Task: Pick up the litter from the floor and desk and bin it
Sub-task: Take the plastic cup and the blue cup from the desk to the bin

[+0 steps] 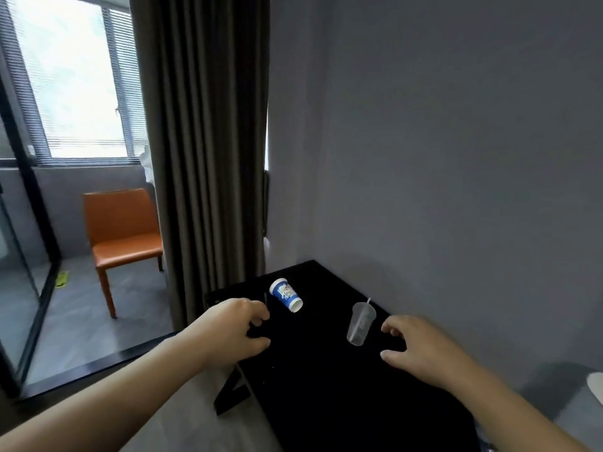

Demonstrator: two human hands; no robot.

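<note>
A blue and white paper cup (pixel 286 294) lies on its side on the black desk (pixel 326 386). A clear plastic cup (pixel 360 324) with a straw lies to its right. My left hand (pixel 235 331) hovers over the desk's left edge, just left of the paper cup, fingers loosely curled and holding nothing. My right hand (pixel 421 347) hovers right of the clear cup, thumb and fingers spread toward it, a small gap between them and the cup.
The desk stands against a grey wall (pixel 456 158). A dark curtain (pixel 202 141) hangs behind its left end. An orange chair (pixel 122 236) stands by the window. A green scrap (pixel 62 279) lies on the floor near a glass partition.
</note>
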